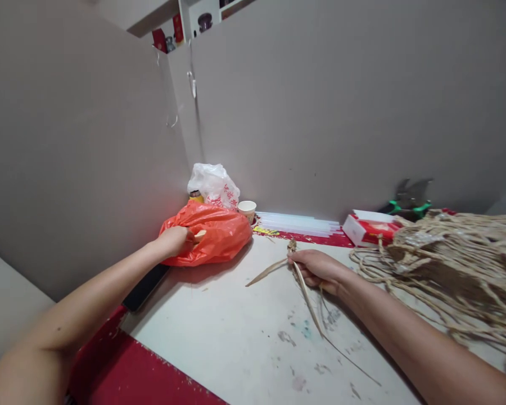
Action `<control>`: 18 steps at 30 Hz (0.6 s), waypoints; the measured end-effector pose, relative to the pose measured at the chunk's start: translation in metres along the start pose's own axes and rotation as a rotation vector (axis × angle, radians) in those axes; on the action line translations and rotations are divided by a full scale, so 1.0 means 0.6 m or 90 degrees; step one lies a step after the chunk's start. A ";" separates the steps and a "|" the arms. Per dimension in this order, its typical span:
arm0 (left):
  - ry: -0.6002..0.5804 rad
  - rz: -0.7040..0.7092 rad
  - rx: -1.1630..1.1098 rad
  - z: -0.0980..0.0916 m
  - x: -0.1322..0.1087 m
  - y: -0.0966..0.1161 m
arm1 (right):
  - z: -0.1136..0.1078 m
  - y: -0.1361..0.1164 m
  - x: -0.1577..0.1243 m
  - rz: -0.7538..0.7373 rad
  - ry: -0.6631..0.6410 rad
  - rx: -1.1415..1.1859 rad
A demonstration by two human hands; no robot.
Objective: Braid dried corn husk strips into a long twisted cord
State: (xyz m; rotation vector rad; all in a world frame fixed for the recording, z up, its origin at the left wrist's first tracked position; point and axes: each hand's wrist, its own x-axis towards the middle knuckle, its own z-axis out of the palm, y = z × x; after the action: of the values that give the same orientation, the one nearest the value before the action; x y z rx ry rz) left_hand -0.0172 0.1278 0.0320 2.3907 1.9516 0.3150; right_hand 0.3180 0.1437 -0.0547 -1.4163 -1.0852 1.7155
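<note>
Orange bag (225, 236) touching left hand (175, 242), grip unclear; right hand (318, 268) pinching straw-coloured strips (306, 296).

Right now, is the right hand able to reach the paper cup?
Probably yes: nothing tall stands between the right hand and the paper cup, though that hand holds pale strips and the orange bag crowds the cup.

We can't read any text tbh, red print (231, 193) on the white bag (206, 177) at the far corner of the surface (211, 332) is too blurry.
</note>
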 end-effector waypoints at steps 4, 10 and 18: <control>-0.029 0.069 0.144 0.018 0.032 0.002 | 0.000 0.000 -0.002 0.003 0.003 0.003; -0.041 0.060 0.163 0.027 0.068 -0.002 | -0.002 0.002 0.001 -0.004 0.007 -0.010; -0.091 0.020 0.168 0.016 0.054 -0.008 | -0.001 0.002 0.001 0.000 0.012 -0.015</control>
State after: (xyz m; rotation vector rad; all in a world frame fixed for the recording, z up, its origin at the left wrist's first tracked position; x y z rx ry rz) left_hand -0.0138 0.1616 0.0262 2.5167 2.0029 -0.1186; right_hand 0.3185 0.1437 -0.0559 -1.4438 -1.0978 1.6909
